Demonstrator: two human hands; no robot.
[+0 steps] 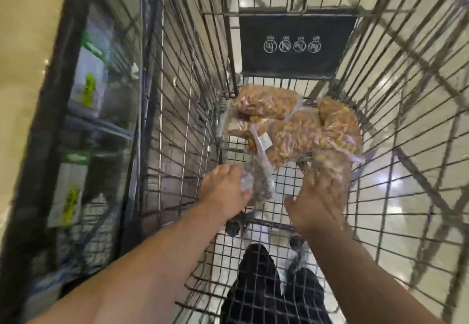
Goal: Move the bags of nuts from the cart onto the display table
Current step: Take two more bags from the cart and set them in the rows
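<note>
Several clear bags of brown nuts [294,128] lie piled at the far end of the wire cart [182,120]. Both my arms reach down into the cart. My left hand [225,191] grips a smaller bag of darker nuts [256,184] near the cart's left side. Over on the right, my right hand [317,199] lies on another bag of pale nuts [332,169], fingers spread over it; whether it grips the bag is unclear. The display table is out of view.
A black panel with white icons [297,44] hangs on the cart's far wall. A dark shelf unit with green-labelled packages [88,90] stands close on the left. Glossy pale floor [406,197] shows through the wire mesh, and my dark trousers [258,285] below.
</note>
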